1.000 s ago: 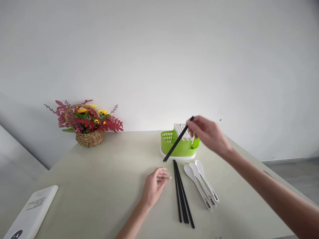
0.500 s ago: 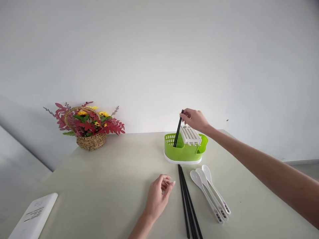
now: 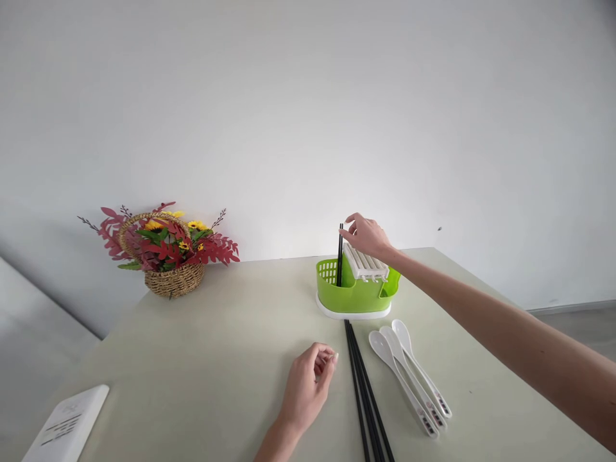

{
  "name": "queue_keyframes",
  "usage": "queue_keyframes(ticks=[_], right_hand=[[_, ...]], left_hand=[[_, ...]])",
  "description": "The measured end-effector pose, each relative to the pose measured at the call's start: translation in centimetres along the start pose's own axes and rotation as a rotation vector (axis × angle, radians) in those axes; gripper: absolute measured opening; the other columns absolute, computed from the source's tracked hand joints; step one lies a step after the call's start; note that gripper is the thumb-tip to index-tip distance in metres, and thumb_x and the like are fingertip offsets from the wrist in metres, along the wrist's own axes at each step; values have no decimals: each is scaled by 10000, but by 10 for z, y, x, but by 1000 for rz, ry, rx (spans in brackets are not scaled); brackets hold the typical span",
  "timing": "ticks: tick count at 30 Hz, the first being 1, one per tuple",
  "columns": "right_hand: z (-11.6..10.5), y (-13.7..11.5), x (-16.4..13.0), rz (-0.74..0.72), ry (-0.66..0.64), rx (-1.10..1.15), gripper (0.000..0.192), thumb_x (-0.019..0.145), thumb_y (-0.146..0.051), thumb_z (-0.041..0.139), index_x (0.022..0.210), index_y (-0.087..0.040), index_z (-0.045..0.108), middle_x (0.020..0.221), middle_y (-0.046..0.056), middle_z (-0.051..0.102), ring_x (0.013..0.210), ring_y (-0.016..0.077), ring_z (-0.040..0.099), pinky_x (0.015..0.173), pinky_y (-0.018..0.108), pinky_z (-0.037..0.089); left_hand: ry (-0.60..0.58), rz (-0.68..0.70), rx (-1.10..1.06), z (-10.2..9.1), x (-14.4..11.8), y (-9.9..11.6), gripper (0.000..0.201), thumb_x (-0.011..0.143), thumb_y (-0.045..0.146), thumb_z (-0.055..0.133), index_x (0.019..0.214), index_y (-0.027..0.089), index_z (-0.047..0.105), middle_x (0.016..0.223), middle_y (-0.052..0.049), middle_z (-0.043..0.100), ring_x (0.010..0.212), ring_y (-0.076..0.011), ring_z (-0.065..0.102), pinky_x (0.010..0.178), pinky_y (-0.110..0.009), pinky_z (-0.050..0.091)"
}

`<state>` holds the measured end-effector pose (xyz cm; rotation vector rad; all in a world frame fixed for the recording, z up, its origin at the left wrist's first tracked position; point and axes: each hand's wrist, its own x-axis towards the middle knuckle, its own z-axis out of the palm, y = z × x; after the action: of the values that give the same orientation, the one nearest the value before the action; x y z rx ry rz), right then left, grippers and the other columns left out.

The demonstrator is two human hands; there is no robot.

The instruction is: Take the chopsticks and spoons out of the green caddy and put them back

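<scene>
The right hand [image 3: 366, 235] is nearer: its fingers, loosely spread, touch the upright chopstick [image 3: 340, 255] standing in the green holder [image 3: 356, 294]; left hand [image 3: 308, 385], curled, holds nothing.

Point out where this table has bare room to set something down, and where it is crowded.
Bare tabletop stretches between the flower basket, the white device and the left hand. A smaller patch lies right of the white spoons. It is crowded in front of the green cutlery holder, where black chopsticks and spoons lie side by side.
</scene>
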<state>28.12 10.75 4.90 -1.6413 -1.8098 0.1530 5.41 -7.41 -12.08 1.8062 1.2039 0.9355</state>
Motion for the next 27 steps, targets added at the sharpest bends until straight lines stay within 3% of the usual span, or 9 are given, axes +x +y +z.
queue_keyframes(ticks=[4,7,9,12,18,22,27], right_hand=[[-23,-3,-38,-101,54,61,329,961,-363,552,1261,-232,523,981,33,730,840,189,649,732,308,467],[-38,4,-86,-275,39,169,283,974,-377,536,1223,-241,536,882,9,698,768,176,625,725,308,480],[-44,17,-124,-284,25,223,276,987,-401,518,1216,-249,543,855,6,681,734,174,611,689,306,484],[-42,46,-181,-124,43,301,262,992,-452,512,1169,-265,566,839,5,675,715,176,612,638,302,484],[-15,114,-271,236,56,445,387,963,-589,513,1162,-260,560,793,2,655,708,192,641,608,304,476],[-3,140,-305,351,76,547,435,938,-631,526,1152,-255,564,793,0,647,701,191,642,658,318,496],[5,150,-320,383,110,695,456,918,-638,547,1139,-239,568,741,-19,599,691,199,625,666,330,497]], left_hand=[[-3,22,28,-1,-1,0,306,1009,499,494,973,230,635,855,-26,709,725,-155,619,661,-254,490],[6,39,85,1,-1,0,312,1004,501,491,957,232,642,830,-25,708,677,-155,597,636,-263,481],[17,55,153,4,0,2,311,998,503,491,945,238,644,831,-27,712,669,-161,598,646,-279,487],[56,88,313,15,0,6,329,994,516,481,900,242,637,810,-33,690,729,-189,625,719,-321,504],[137,149,629,42,-4,16,316,979,508,520,845,229,585,850,-40,653,826,-228,630,836,-392,470],[142,178,684,45,-7,17,267,985,465,533,857,231,554,899,-44,665,866,-242,645,827,-384,462],[83,138,740,33,-9,22,238,988,429,528,872,222,556,908,-54,672,877,-242,659,829,-379,476]])
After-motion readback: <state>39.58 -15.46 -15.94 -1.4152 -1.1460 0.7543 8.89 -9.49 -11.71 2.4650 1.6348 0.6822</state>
